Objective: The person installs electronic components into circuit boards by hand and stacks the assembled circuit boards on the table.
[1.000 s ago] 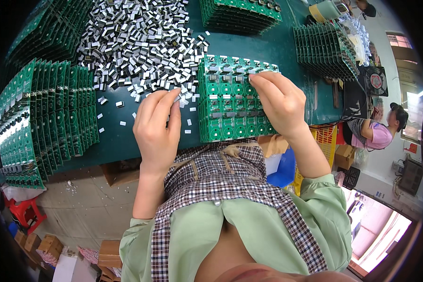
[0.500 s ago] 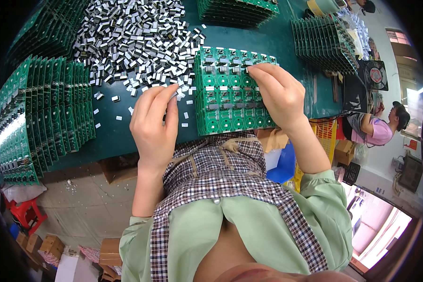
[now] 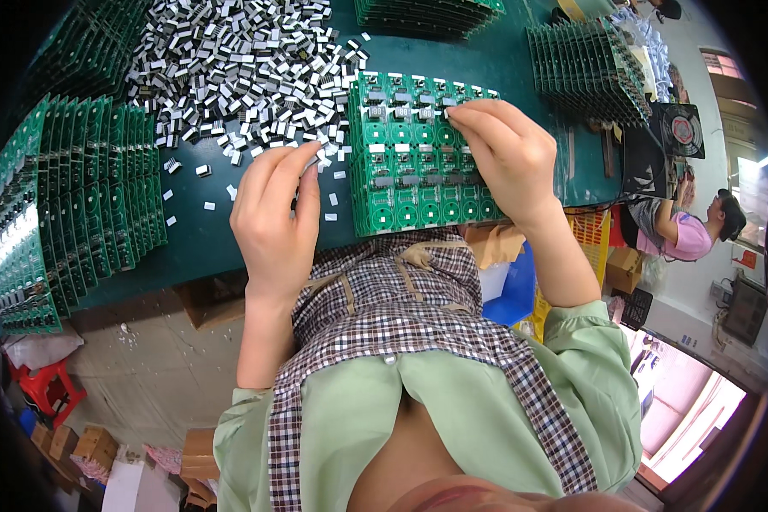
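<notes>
A stack of green circuit-board panels [image 3: 392,200] lies in front of me on the table. Three small digit display modules [image 3: 401,113] sit in a row on its top panel. At the right end of that row, my right hand [image 3: 512,158] has its thumb and fingers pinched on another module, mostly hidden by the fingertips. My left hand [image 3: 273,213] is raised left of the stack, thumb and fingers closed round a small piece that looks like one more module, barely showing. Beyond it spreads a big heap of loose white-and-black display modules [image 3: 239,77].
Upright rows of green boards [image 3: 102,188] fill the left of the green table [image 3: 205,256]. More board stacks stand at the far middle [image 3: 427,17] and far right [image 3: 584,72]. A small fan [image 3: 681,130] and a person in pink [image 3: 695,235] are at the right.
The view has shifted slightly, so the board stack and heap sit a little higher. Both hands keep their pinch, the right one still at the display row.
</notes>
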A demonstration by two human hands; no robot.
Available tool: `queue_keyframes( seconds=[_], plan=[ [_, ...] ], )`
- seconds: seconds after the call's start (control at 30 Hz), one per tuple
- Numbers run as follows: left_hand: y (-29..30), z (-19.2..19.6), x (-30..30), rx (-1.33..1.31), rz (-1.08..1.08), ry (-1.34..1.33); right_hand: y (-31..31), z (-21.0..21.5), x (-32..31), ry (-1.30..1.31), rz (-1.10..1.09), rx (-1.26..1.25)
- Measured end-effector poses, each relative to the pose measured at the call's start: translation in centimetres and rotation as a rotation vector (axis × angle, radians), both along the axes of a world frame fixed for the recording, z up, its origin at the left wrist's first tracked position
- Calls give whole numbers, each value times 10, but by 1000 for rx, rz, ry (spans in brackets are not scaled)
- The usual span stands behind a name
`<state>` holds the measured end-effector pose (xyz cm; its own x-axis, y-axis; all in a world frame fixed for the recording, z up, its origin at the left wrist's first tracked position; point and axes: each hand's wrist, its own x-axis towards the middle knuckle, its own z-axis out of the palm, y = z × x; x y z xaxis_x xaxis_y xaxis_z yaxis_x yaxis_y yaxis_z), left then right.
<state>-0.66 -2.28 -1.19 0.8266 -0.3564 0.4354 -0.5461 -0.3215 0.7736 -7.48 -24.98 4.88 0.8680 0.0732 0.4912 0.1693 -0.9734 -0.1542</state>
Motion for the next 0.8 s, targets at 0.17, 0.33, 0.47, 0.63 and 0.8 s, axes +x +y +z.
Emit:
queue_keyframes(
  seconds=[0.17, 0.33, 0.47, 0.63, 0.8],
  plan=[
    [0, 0, -1, 7, -13, -25, -1, -2, -1, 8, -3, -12],
    [-1, 0, -1, -10, -3, -6, 2, 1, 0, 14, -23, -10],
    [-1, 1, -3, 0, -1, 1, 5, 0, 0, 20, -59, 78],
    [-1, 1, -4, 3, 4, 5, 3, -4, -2, 4, -62, 80],
    [-1, 3, -2, 8, -1, -2, 5, -6, 0, -56, -71, 71]
  ],
)
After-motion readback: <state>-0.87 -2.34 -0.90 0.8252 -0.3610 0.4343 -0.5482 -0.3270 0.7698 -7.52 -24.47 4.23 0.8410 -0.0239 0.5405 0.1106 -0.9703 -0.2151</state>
